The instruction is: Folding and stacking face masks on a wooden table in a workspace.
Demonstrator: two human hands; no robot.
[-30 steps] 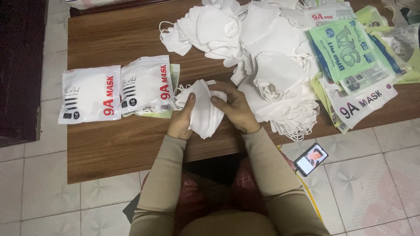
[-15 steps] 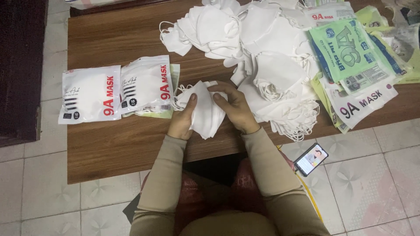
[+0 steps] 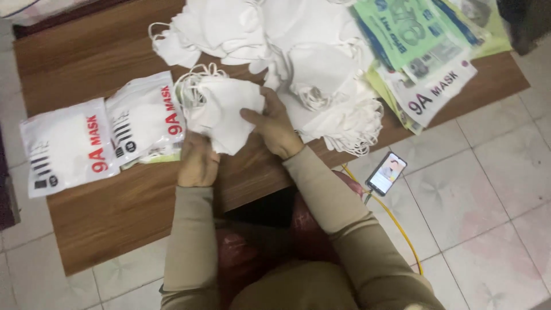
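Both my hands hold a small stack of white face masks (image 3: 221,112) just above the low wooden table (image 3: 115,212). My left hand (image 3: 198,161) grips the stack's lower left edge. My right hand (image 3: 274,127) clasps its right side, thumb on top. The masks' ear loops bunch at the stack's upper left. Two sealed white mask packets (image 3: 66,143) (image 3: 143,117) lie flat on the table to the left of my hands.
A big heap of loose white masks (image 3: 298,57) covers the table's far middle. Flat empty packets, green and white (image 3: 422,51), are stacked at the right. A phone (image 3: 386,173) with a yellow cable (image 3: 390,218) lies on the tiled floor.
The stack of masks stays in both hands and has shifted slightly left. The view has moved closer and tilted.
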